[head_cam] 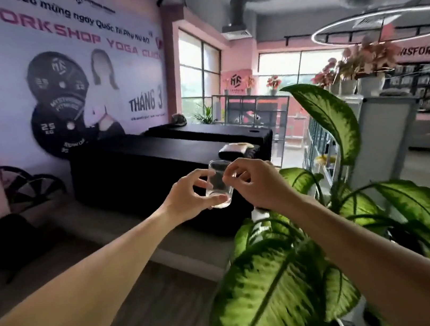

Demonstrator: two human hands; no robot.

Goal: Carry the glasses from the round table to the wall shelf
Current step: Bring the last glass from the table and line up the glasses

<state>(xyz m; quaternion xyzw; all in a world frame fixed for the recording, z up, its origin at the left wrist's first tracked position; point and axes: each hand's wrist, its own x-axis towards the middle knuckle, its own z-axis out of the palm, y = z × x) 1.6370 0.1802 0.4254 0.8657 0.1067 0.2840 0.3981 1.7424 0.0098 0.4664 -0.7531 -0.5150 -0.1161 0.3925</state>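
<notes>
A small clear glass (218, 183) is held up in the air in front of me, upright, at arm's length. My left hand (185, 195) grips it from the left, with fingers around its lower side and base. My right hand (255, 182) pinches it from the right near the rim. Both arms are stretched forward. Neither the round table nor the wall shelf is in sight.
A long black counter (137, 171) runs across behind the glass, in front of a large wall poster (63, 73). A big green leafy plant (295, 276) fills the lower right, under my right arm. A white pillar-like stand (380, 138) with potted flowers rises at right.
</notes>
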